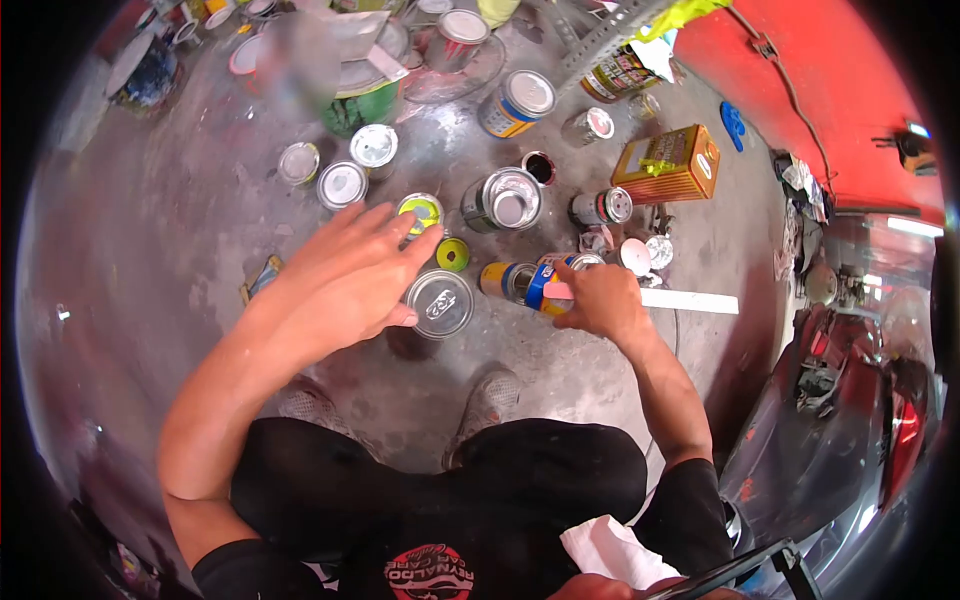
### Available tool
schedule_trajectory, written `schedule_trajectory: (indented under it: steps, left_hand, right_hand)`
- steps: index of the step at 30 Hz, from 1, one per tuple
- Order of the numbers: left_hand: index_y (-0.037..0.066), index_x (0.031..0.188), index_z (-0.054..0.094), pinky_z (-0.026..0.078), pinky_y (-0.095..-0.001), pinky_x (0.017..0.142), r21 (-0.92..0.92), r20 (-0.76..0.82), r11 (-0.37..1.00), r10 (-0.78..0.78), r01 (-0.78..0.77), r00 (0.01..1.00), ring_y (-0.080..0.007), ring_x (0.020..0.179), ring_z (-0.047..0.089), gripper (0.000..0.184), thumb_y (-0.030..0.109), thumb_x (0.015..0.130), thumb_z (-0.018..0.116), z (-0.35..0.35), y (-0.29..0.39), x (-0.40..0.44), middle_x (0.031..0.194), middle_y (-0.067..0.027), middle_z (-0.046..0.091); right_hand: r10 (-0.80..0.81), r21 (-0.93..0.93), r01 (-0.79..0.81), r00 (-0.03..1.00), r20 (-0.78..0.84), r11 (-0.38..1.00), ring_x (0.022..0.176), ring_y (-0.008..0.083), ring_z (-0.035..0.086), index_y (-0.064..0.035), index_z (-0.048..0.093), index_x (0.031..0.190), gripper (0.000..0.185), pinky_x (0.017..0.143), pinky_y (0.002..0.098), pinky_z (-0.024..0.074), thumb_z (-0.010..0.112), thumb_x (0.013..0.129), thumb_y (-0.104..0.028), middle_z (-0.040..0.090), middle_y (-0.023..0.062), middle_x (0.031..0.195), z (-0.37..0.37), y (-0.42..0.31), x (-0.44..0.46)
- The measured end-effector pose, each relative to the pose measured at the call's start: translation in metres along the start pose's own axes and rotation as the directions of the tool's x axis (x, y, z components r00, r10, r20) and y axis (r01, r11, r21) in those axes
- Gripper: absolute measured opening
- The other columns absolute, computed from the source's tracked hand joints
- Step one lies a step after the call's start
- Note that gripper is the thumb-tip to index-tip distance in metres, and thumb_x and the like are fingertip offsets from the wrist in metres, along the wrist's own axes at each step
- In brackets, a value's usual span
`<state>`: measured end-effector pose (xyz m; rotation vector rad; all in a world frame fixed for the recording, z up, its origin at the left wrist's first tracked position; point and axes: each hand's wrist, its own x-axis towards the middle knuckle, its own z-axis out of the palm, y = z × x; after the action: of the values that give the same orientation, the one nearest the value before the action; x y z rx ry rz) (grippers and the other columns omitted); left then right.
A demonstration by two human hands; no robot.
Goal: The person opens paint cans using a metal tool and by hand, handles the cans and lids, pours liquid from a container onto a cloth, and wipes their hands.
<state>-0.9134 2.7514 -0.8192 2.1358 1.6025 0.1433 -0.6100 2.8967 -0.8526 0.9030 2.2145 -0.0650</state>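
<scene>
My left hand [365, 255] is open, its fingers spread above the paint cans. Its thumb is at the rim of a round can with a grey metal lid [442, 303]; whether it touches I cannot tell. Just past the fingertips are a can with a yellow-green smeared top [420, 213] and a small yellow-green lid or cup [452, 254]. My right hand [605, 300] is closed round a blue-and-yellow can [543, 284], which is tilted. A long white stick [690, 301] with a pink end runs beneath that hand. Beside it lies another yellow-and-blue can [507, 281].
Several paint cans stand farther off, including a large open one [503, 200]. A gold rectangular tin [667, 163] stands right of them. A metal perforated post [610, 40] rises at the back. Dark car parts [830, 420] are at the right. A white cloth [617, 553] rests by my lap.
</scene>
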Motion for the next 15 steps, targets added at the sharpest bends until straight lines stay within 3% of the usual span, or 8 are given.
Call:
schedule_trajectory:
  steps: [7, 15]
  left_hand:
    - [-0.001, 0.143, 0.047, 0.037, -0.0482, 0.114, -0.008, -0.025, 1.000, 0.010, -0.010, 1.000, -0.0374, 0.132, 0.049, 0.077, 0.029, 0.080, 0.080, -0.001, -0.006, -0.011, 0.138, -0.0225, 0.055]
    - [-0.001, 0.142, 0.049, 0.037, -0.0480, 0.113, -0.017, -0.011, 1.000, 0.017, -0.017, 1.000, -0.0371, 0.132, 0.050, 0.076, 0.031, 0.081, 0.080, 0.000, -0.005, -0.008, 0.139, -0.0214, 0.056]
  right_hand:
    - [-0.062, -0.035, 0.062, 0.998, 0.006, 0.997, 0.088, 0.0300, 0.073, -0.0207, 0.060, 0.136, 0.081, 0.073, 0.0452, 0.0555, 0.086, 0.064, -0.045, 0.075, 0.0096, 0.092, -0.015, -0.006, 0.013]
    - [0.006, -0.051, -0.002, 0.997, 0.075, 0.999, 0.091, 0.0287, 0.072, -0.0214, 0.063, 0.134, 0.079, 0.077, 0.0450, 0.0549, 0.086, 0.063, -0.048, 0.075, 0.0090, 0.093, -0.032, -0.012, 0.012]
